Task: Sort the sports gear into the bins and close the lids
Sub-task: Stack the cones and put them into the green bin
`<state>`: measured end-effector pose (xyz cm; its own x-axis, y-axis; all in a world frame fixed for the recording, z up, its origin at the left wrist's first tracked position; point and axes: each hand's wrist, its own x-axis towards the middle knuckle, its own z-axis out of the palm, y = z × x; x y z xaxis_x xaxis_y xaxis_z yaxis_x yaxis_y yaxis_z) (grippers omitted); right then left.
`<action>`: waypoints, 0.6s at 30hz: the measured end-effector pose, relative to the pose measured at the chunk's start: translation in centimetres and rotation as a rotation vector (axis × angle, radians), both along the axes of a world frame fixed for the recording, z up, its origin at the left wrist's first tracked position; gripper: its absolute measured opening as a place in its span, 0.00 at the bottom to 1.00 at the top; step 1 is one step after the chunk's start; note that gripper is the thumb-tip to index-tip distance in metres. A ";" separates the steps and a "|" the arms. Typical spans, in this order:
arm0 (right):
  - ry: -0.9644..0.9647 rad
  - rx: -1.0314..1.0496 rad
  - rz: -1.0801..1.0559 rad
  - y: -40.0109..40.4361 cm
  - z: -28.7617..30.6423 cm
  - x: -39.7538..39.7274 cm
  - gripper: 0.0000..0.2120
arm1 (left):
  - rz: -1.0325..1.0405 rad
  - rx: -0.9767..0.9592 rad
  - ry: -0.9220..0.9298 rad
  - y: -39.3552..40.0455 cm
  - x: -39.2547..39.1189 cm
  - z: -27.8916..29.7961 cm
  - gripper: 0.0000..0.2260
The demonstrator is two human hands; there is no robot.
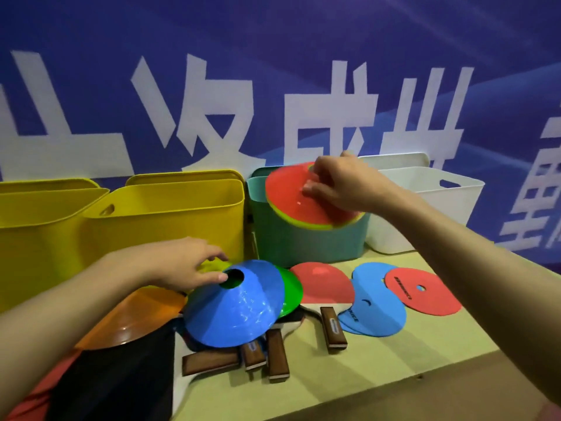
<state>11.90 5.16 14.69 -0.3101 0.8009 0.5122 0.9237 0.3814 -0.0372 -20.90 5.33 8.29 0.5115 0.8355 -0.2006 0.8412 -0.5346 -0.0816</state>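
My right hand (337, 180) grips a red disc cone (291, 202), with a yellow-green one stacked under it, tilted over the open teal bin (303, 241). My left hand (185, 265) pinches the hole rim of a blue disc cone (236, 308) lying on a green cone (291, 290) near the table's middle. An orange cone (133, 317) lies under my left forearm. Flat red (324, 284) (425, 293) and blue (373, 305) discs lie to the right. Several table-tennis paddles with wooden handles (332, 326) lie beneath the cones.
Two yellow bins (164, 220) (36, 232) stand at the back left, and a white bin (425, 205) at the back right, all with lids upright behind them. A blue banner wall rises behind. The table's front edge runs along the lower right.
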 end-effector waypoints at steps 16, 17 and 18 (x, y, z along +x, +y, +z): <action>0.009 -0.068 -0.351 15.2 -0.9 -1.5 0.12 | -0.171 0.035 -0.044 -0.2 -0.9 -3.4 0.16; 0.039 -0.040 -0.334 15.1 -1.6 -1.4 0.11 | -0.181 0.041 -0.058 0.0 -0.7 -3.4 0.13; 0.057 -0.017 -0.305 14.6 -2.1 -1.5 0.12 | -0.192 0.049 -0.066 0.2 -0.6 -3.4 0.10</action>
